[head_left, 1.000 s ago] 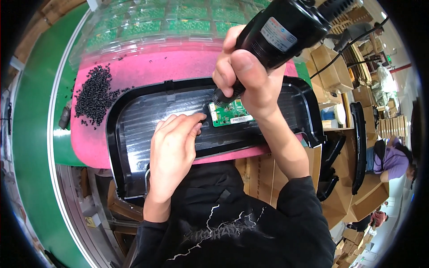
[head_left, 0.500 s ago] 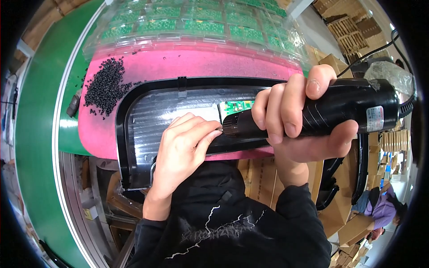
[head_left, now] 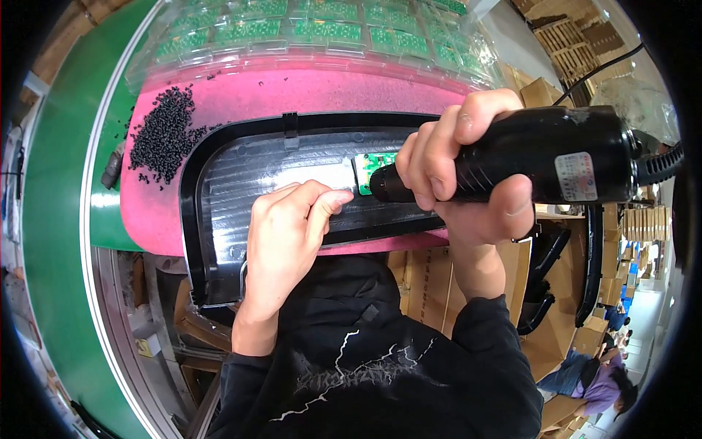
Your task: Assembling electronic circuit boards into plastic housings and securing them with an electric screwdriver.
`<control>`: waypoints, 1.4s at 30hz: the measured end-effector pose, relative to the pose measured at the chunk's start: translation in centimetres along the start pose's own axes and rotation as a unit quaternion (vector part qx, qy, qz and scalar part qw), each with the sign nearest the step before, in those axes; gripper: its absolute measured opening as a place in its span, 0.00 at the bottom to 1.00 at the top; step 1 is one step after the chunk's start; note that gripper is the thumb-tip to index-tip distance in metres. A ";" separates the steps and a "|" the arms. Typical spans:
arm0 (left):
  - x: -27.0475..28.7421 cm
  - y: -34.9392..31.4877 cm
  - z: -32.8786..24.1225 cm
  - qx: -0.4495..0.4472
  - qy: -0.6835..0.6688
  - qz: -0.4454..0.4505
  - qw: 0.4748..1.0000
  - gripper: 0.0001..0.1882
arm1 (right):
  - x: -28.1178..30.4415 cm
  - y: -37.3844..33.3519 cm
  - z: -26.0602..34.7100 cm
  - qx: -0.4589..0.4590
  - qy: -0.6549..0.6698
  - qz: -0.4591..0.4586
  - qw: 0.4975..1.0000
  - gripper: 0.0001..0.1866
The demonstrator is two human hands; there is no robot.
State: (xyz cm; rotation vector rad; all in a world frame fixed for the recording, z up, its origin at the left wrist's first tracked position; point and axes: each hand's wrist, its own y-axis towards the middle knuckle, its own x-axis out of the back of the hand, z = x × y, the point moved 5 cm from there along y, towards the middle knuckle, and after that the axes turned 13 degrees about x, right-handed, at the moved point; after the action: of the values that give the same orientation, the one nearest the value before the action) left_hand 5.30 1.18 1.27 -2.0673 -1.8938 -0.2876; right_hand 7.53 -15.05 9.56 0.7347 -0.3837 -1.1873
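Observation:
A black electric screwdriver [head_left: 545, 157] lies in my right hand [head_left: 468, 164], fingers and thumb wrapped round its body. Its nose points left and rests over or on the small green circuit board [head_left: 376, 159], hiding part of it. The board sits inside a shiny black plastic housing [head_left: 241, 172] with a raised rim. My left hand [head_left: 285, 230] hovers over the housing, just left of the screwdriver's nose. Its fingers are curled, with thumb and forefinger pressed together; whether anything small is between them cannot be seen.
A heap of small black screws [head_left: 164, 139] lies on the pink mat [head_left: 292, 91] at the left. Clear plastic trays of green boards [head_left: 322, 33] stand behind. A cable [head_left: 603, 73] runs at the upper right. Cardboard boxes and a person [head_left: 599, 384] are at the right.
The screwdriver's nose has gone from my left fingertips up to the circuit board. My left hand has drawn slightly away to the left, its fingers still closed.

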 end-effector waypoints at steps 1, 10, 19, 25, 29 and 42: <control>0.1 0.0 0.1 0.001 -0.001 0.000 1.000 0.10 | -0.2 0.0 -0.2 -0.002 0.000 0.000 1.000 0.30; 0.2 0.0 -0.7 -0.083 0.085 -0.065 0.991 0.15 | -1.0 0.4 -1.9 0.015 -0.031 0.003 0.999 0.28; -0.1 0.2 0.3 -0.138 0.018 -0.051 0.989 0.06 | -1.5 -0.2 -0.8 -0.033 -0.008 -0.008 0.999 0.31; -0.2 -0.5 -0.6 -0.151 0.080 -0.024 0.985 0.08 | -1.5 -1.2 1.4 -0.074 -0.085 0.049 0.992 0.34; -0.4 -0.5 -0.6 -0.171 0.081 -0.036 0.981 0.08 | -0.9 -1.4 0.8 -0.062 -0.056 -0.001 0.997 0.34; -0.7 -0.6 -1.2 -0.225 0.090 0.001 0.970 0.09 | -0.2 -0.3 1.8 0.119 0.165 0.053 0.978 0.30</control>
State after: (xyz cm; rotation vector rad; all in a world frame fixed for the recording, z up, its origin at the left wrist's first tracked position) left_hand 4.69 0.15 2.19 -2.2189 -1.8422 -0.9471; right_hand 6.08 -15.47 10.70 1.0877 -0.2841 -0.9057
